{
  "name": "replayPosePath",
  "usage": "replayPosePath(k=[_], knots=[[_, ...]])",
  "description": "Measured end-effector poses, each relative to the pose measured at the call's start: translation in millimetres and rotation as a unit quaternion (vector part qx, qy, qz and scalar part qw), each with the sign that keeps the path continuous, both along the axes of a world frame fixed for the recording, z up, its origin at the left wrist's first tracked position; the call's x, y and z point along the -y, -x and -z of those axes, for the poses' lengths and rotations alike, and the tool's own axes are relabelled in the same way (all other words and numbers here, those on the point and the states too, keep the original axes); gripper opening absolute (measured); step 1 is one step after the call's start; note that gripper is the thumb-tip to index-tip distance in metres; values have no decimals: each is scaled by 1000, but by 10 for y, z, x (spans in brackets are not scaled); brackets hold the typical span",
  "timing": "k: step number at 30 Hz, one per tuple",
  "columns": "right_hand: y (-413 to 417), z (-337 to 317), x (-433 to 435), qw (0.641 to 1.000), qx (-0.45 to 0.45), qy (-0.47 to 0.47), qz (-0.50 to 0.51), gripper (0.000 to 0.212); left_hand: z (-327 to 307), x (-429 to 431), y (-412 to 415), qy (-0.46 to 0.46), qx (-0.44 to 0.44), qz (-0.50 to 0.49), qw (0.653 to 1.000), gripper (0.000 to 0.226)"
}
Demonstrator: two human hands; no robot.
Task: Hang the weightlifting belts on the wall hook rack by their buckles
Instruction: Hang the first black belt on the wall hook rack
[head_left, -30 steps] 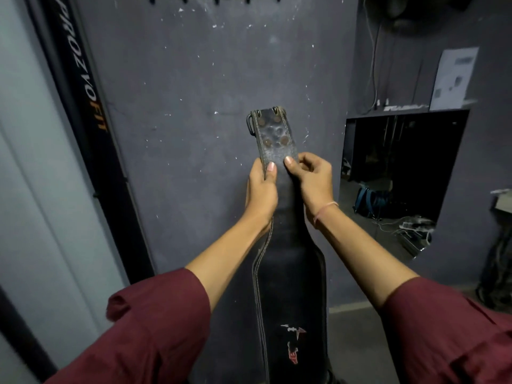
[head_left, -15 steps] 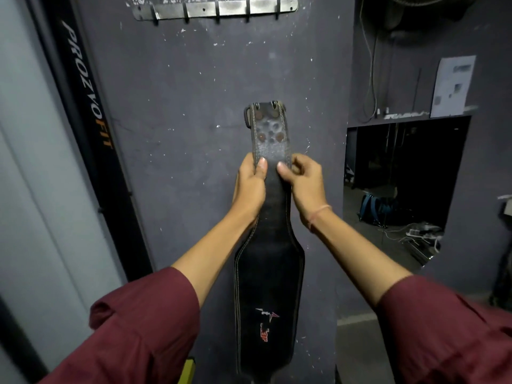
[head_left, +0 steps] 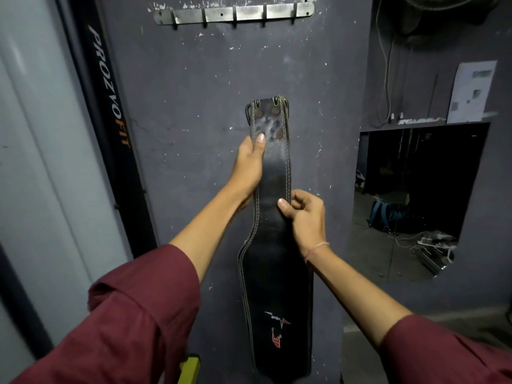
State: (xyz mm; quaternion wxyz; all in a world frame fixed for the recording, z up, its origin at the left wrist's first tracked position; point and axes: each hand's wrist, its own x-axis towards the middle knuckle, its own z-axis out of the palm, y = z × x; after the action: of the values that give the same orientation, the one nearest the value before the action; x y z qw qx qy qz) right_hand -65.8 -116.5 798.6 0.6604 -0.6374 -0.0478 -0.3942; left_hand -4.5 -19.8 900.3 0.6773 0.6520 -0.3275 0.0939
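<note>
Fingers (head_left: 260, 139) of left hand (head_left: 248, 164) clamp belt (head_left: 277, 286) edge just under buckle (head_left: 248, 113); right hand (head_left: 306, 217) pinches it lower down. Belt upright near wall (head_left: 194, 106), well below hook rack (head_left: 235, 13). Likely step: bring buckle end up. Next: lift higher, catch buckle on rack.

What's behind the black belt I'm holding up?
The scuffed grey wall lies behind the belt. Metal buckle loops peek out at both sides of its top end. The rest of the buckle and the fingers of the left hand are covered.
</note>
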Motion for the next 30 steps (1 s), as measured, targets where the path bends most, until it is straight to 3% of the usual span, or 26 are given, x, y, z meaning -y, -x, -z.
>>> replayPosePath(k=[1,5,7,9,11,14,16,19,20,23,26,30], knots=[[24,-37,-6,1000,11,-14,9,15,43,3,64,-23,19,-13,999,43],[53,-288,64,997,47,-26,51,47,435,-28,300,-128,71,-38,989,29],[58,-463,117,995,62,-33,69,48,735,-62,345,-178,99,-60,977,36],[40,-613,181,993,63,-51,81,41,908,-74,352,-134,117,-59,982,48],[30,-698,232,994,55,-63,73,38,916,-51,363,-48,95,-41,993,42],[30,-772,336,998,-2,23,63,33,853,-21,420,23,72,-45,996,32],[48,-756,466,993,-52,87,60,45,858,13,453,36,71,-48,996,32],[249,-532,569,988,-104,112,30,69,857,58,505,42,61,-38,997,22],[348,-407,570,988,-109,112,11,67,838,59,513,44,60,-38,997,17],[623,79,516,996,-64,35,-56,24,804,53,464,43,57,-23,997,18],[765,390,447,995,-60,-29,-79,32,822,47,437,15,60,-30,998,30],[677,117,477,996,-60,-45,-49,27,785,65,448,0,70,-10,997,26]])
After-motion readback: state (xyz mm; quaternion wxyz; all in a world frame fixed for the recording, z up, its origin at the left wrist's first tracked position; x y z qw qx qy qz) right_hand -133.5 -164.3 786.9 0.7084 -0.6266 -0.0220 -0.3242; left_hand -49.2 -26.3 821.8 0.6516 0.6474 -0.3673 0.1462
